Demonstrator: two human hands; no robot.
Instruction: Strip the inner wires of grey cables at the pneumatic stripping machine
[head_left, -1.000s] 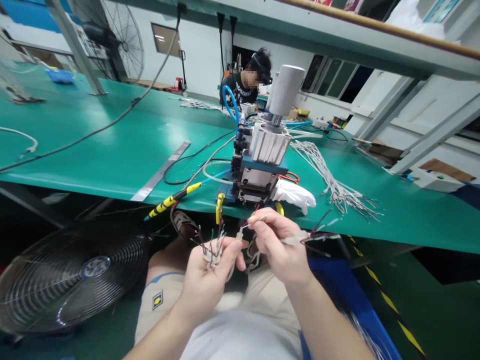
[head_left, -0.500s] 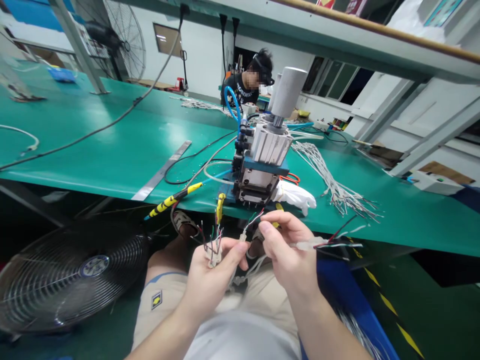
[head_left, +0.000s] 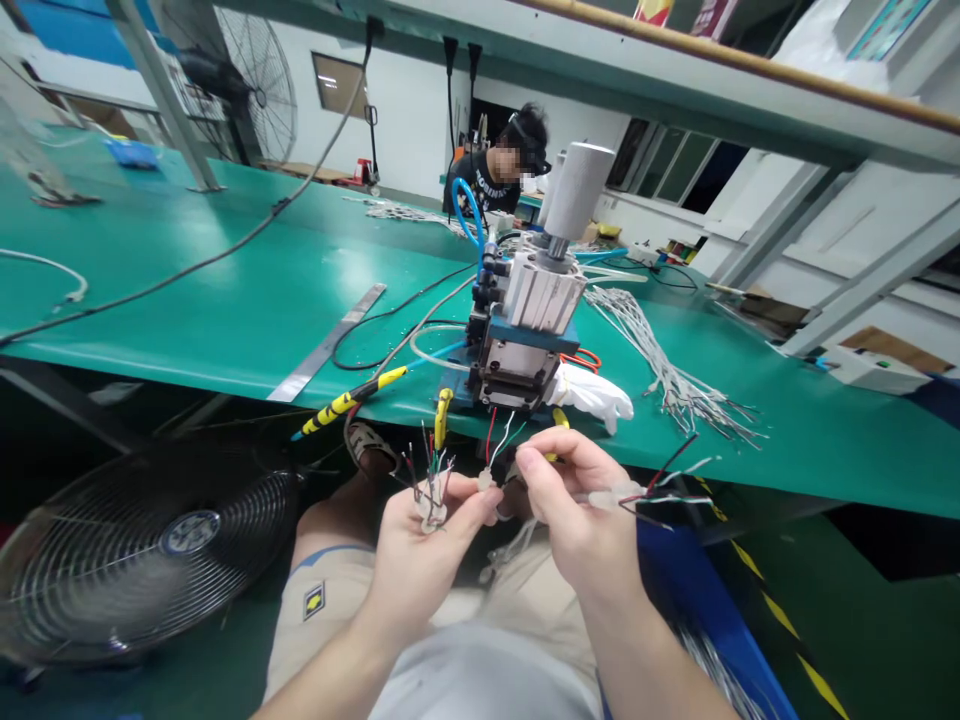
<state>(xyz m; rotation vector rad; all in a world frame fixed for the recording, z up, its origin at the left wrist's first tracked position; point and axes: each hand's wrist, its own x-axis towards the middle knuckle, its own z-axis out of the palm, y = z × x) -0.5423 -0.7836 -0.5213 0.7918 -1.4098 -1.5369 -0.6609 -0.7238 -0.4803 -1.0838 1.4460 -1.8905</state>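
My left hand [head_left: 420, 560] is closed around a small bundle of grey cables [head_left: 429, 490] whose coloured cores fan upward. Its thumb and forefinger also pinch the end of one more cable [head_left: 486, 478], whose red, white and green cores point up at the machine. My right hand [head_left: 574, 510] is closed on that same cable from the right, and another cable end [head_left: 652, 492] with splayed cores sticks out to the right from it. Just above both hands, at the table edge, stands a pneumatic wire-stripping machine [head_left: 525, 330].
The green bench [head_left: 225, 290] carries a heap of grey cables [head_left: 660, 360], a white glove [head_left: 592, 392], a steel ruler [head_left: 330, 340] and black leads. A floor fan [head_left: 142, 550] stands lower left. A blue bin [head_left: 697, 610] sits at my right. Another person [head_left: 502, 170] works at the far end.
Both hands have risen slightly toward the machine. The single cable's cores now point up under the machine's jaws, and the cable end on the right swung a little.
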